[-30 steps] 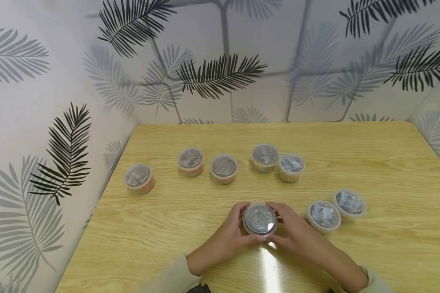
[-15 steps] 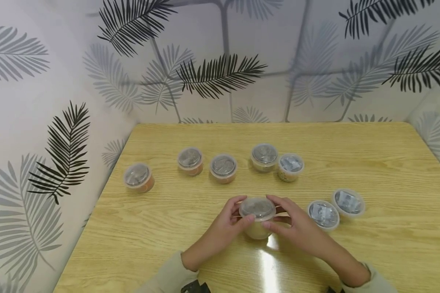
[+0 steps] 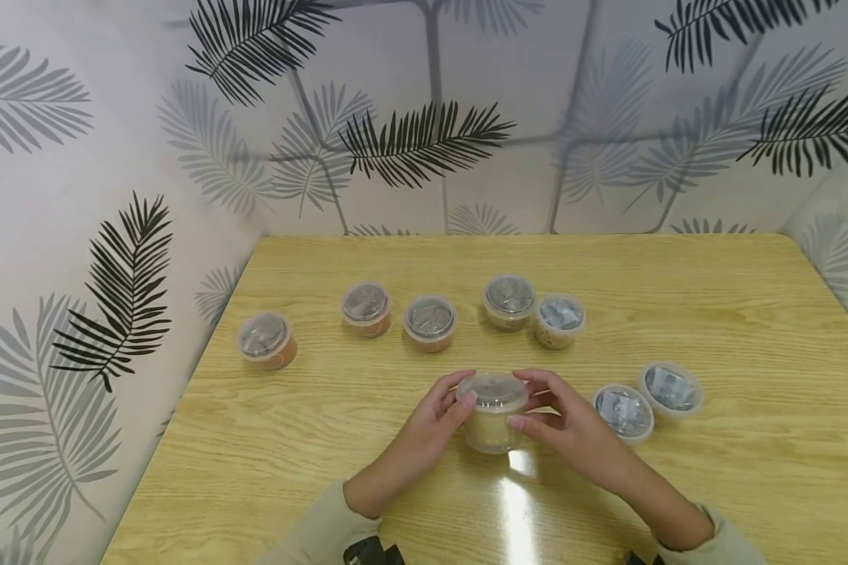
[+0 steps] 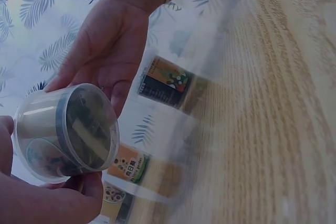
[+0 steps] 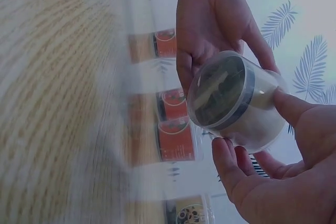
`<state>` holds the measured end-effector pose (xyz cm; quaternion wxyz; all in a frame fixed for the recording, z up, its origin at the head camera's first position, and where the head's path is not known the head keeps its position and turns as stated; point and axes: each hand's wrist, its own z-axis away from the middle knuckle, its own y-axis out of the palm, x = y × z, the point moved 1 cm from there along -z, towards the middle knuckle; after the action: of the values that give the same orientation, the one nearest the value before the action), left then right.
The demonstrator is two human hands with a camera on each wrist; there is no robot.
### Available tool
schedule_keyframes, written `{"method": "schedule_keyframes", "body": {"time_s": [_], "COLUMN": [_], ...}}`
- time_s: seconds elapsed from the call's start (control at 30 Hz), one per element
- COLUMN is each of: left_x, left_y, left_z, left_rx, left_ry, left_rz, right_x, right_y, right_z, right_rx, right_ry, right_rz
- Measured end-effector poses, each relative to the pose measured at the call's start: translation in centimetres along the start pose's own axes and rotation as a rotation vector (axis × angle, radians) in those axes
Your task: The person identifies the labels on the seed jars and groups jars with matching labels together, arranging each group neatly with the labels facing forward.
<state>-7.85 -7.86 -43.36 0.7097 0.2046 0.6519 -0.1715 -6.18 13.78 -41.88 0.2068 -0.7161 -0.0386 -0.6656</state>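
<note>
My left hand (image 3: pixel 433 420) and right hand (image 3: pixel 565 424) together hold a round clear plastic tub (image 3: pixel 493 433) with a lid, close over the table. Fingers and thumbs curl round its sides, just under the lid. The tub leans back, so its pale, cream-coloured wall faces the head camera. Under the lid, something grey and crumpled shows. In the left wrist view the same tub (image 4: pixel 42 129) lies between both hands, its lid towards the camera. A pale strip is visible through the lid (image 5: pixel 218 90) in the right wrist view.
Several similar lidded tubs stand on the wooden table (image 3: pixel 290 447): one tub (image 3: pixel 268 341) at far left, others along the back, such as the orange-sided tub (image 3: pixel 431 326). Two adjoining tubs (image 3: pixel 623 414) stand right of my right hand. A leaf-patterned covering (image 3: pixel 502 188) rises behind.
Both hands have tilted the tub back and raised it slightly away from me. Its side wall now shows where mainly the lid showed before. The other tubs have not moved.
</note>
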Motion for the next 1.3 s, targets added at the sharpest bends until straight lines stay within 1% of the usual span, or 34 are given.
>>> {"method": "schedule_keyframes", "body": {"time_s": [0.13,0.23,0.43,0.67,0.77,0.93,1.3], "left_x": [-0.1,-0.02,-0.4,-0.43,-0.45,-0.33,-0.3], "left_y": [0.21,0.31,0.33,0.03,-0.05,-0.14,-0.25], "left_z": [-0.03,-0.02,0.21,0.18,0.15,0.1,-0.01], "left_rx": [0.015,0.045,0.096,0.11,0.097,0.045,0.055], "left_ry": [-0.018,-0.039,-0.073,-0.082,-0.081,-0.069,-0.069], "left_rz": [0.026,0.042,0.055,0.035,0.019,-0.003,0.012], "right_x": [-0.01,0.03,0.25,0.36,0.27,0.09,0.28], "right_y": [0.14,0.31,0.63,0.99,0.94,0.78,0.7], "right_z": [0.02,0.06,0.23,0.5,0.66,0.83,0.71], "right_rx": [0.0,0.011,0.02,0.025,0.02,0.011,0.017], "right_ry": [0.055,0.094,0.12,0.128,0.131,0.138,0.109], "right_rz": [-0.012,-0.021,0.001,-0.071,-0.067,-0.087,-0.095]}}
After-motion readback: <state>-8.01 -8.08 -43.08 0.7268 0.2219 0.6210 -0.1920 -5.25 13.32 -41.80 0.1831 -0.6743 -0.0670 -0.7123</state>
